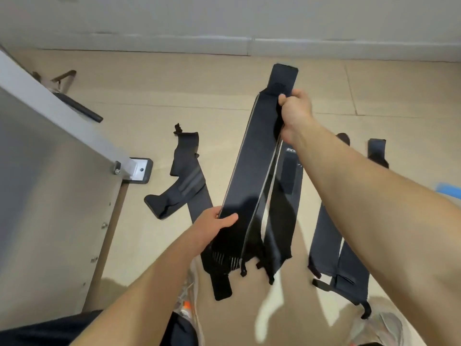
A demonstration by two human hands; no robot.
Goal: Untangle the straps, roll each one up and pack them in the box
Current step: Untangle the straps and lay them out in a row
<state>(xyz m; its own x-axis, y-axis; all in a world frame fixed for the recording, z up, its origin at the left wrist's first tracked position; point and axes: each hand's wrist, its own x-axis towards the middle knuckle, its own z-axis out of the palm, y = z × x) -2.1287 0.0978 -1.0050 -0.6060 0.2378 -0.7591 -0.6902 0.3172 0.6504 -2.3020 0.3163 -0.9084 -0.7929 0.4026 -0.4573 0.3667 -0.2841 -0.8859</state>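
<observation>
Both hands are up off the floor (159, 96) with a bunch of black straps (252, 171) stretched between them. The right hand (296, 113) is at the far end, fingers curled tight round the bunch just below its top tip, which sticks out past the fist. The left hand (214, 224) has the near part, thumb laid across the face of the widest strap and fingers tucked out of sight behind its left edge, a firm pinch. Several bands hang together here, a thin pale edge running down between them, and the loose ends with small tabs dangle at the near side above the person's legs. Down on the floor to the left lies a twisted strap (185, 186), kinked and folded over itself. To the right, behind the right forearm, a pair of long straps (331, 245) lies flat side by side, and further right a short dark end (377, 151) pokes out. A grey metal cabinet (50, 183) fills the left side, its bolted foot (141, 169) on the floor. A blue object (450, 189) shows at the right edge.
</observation>
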